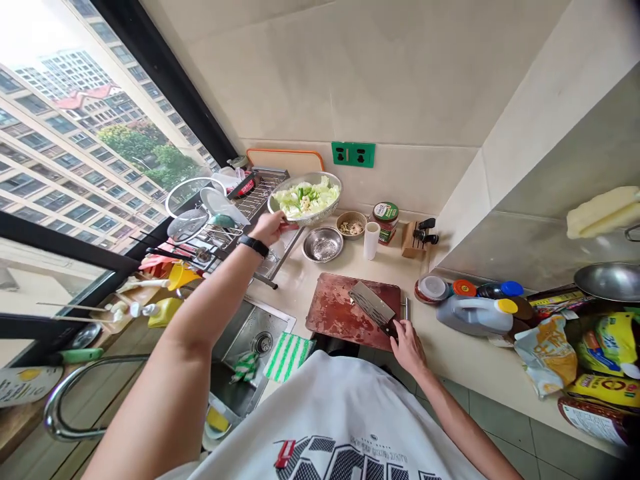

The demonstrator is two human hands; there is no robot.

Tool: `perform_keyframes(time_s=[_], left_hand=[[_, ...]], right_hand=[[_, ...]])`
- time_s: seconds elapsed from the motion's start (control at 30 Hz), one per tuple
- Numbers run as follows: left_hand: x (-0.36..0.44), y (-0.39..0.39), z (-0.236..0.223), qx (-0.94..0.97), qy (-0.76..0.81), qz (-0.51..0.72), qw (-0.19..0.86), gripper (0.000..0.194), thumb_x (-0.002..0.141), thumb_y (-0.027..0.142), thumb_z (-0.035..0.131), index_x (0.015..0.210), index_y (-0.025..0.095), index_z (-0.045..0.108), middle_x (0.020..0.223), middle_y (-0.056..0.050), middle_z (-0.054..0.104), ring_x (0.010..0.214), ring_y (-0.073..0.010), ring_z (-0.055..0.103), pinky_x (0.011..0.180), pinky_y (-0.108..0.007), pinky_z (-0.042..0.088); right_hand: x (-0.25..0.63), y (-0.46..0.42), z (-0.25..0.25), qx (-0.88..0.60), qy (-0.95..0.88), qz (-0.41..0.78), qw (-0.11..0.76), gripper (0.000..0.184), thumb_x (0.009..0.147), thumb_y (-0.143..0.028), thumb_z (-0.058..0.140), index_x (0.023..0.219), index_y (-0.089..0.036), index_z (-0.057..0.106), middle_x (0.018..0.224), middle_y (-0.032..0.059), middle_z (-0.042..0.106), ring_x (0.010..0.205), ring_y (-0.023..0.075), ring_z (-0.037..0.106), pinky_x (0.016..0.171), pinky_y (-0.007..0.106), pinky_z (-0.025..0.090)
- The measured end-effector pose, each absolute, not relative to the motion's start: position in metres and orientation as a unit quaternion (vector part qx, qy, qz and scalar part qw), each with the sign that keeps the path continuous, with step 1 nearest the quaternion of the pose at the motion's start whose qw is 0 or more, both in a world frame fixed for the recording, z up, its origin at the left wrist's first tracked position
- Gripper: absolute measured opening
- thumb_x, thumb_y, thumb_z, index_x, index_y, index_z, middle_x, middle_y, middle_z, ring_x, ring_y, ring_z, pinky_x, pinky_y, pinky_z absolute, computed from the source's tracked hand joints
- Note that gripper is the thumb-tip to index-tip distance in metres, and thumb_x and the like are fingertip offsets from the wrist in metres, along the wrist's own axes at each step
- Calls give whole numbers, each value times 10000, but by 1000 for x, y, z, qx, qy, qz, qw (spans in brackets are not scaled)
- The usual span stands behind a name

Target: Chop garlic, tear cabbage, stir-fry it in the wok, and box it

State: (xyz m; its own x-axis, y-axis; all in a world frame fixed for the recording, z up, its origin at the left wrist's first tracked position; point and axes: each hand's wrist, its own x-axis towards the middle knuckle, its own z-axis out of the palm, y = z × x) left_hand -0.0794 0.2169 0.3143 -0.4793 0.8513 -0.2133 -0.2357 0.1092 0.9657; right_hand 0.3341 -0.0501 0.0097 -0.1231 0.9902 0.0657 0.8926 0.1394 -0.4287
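Observation:
My left hand, with a black watch on its wrist, grips the rim of a perforated metal colander held over the counter. The colander holds chopped pale green cabbage and some darker green pieces. My right hand closes around the dark handle of a steel cleaver. The cleaver's blade lies flat on a stained red-brown cutting board.
A steel bowl, a small bowl of sliced garlic, a sauce jar, a white cup and a knife block line the counter. A steel sink lies left, a dish rack behind it, and bottles right.

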Motion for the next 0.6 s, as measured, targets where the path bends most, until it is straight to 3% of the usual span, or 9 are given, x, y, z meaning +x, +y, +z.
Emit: perform_keyframes(time_s=[0.17, 0.33, 0.6], left_hand=[[-57, 207, 216, 188, 628, 589, 472, 179, 811, 12, 682, 963, 84, 621, 827, -94, 686, 785, -203, 746, 773, -355, 663], [-46, 200, 131, 148, 647, 584, 467, 205, 793, 4, 688, 945, 108, 601, 863, -76, 685, 770, -181, 738, 782, -370, 663], [-54, 205, 87, 122, 651, 578, 477, 219, 798, 24, 686, 964, 127, 586, 923, -84, 707, 769, -188, 750, 790, -392, 665]], right_hand=[[348, -58, 4, -658, -712, 140, 199, 416, 954, -256, 453, 1357, -181, 523, 1283, 167, 505, 1074, 283, 618, 909, 431, 546], [358, -68, -7, -673, -694, 136, 217, 389, 955, -296, 465, 1326, -192, 522, 1235, 156, 509, 1041, 284, 625, 909, 446, 555], [353, -69, -4, -688, -679, 147, 208, 400, 941, -311, 480, 1319, -196, 540, 1223, 153, 516, 1030, 287, 620, 917, 456, 551]])
